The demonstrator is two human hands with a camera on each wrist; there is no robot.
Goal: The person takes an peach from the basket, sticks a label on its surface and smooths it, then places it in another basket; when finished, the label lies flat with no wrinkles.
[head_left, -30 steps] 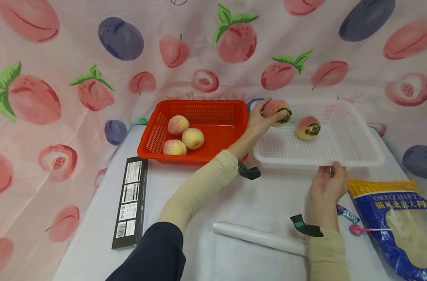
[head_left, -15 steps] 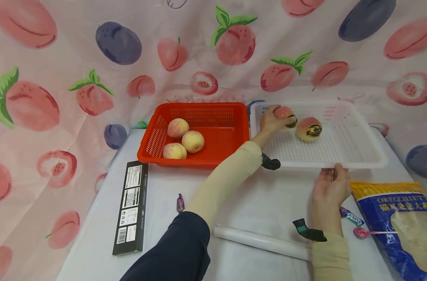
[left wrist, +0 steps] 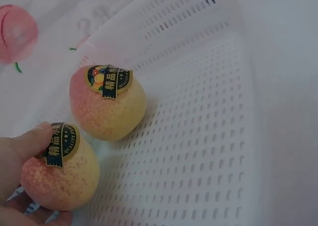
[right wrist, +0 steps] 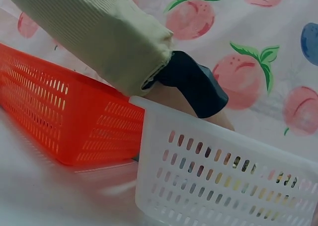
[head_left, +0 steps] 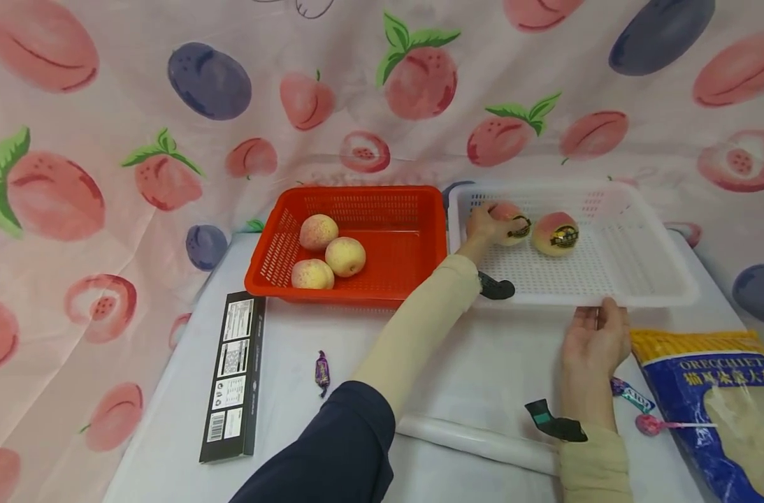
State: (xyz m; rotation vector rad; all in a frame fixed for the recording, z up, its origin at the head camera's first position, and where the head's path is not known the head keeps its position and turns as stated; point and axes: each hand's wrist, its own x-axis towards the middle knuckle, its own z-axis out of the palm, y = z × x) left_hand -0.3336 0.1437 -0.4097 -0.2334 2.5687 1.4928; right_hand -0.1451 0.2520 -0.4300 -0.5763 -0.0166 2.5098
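Observation:
My left hand [head_left: 484, 228] reaches into the white plastic basket [head_left: 608, 260] and holds a peach [left wrist: 67, 184] near the basket's left end, thumb by its black-and-gold sticker. Just right of it sits a second stickered peach [head_left: 549, 236]. At the front, my right hand [head_left: 597, 342] grips the white basket's rim, thumb at the top edge and fingers beneath. In the right wrist view the basket's slotted side fills the lower part. Left of the white basket stands a red basket [head_left: 388, 271] with peaches [head_left: 345, 256] grouped in its left half.
A black box [head_left: 233, 377] lies at the left, a purple-wrapped candy [head_left: 321, 373] right of it. A white roll [head_left: 479, 440] lies in front. At right are a blue pasta bag [head_left: 702, 391], a pink lollipop [head_left: 649, 424] and a wrapped candy [head_left: 633, 397]. A fruit-print cloth [head_left: 331, 56] hangs behind.
My left hand has moved right and down with the peach, from above the white basket's left edge to inside it, beside the other peach. My right hand stays at the rim.

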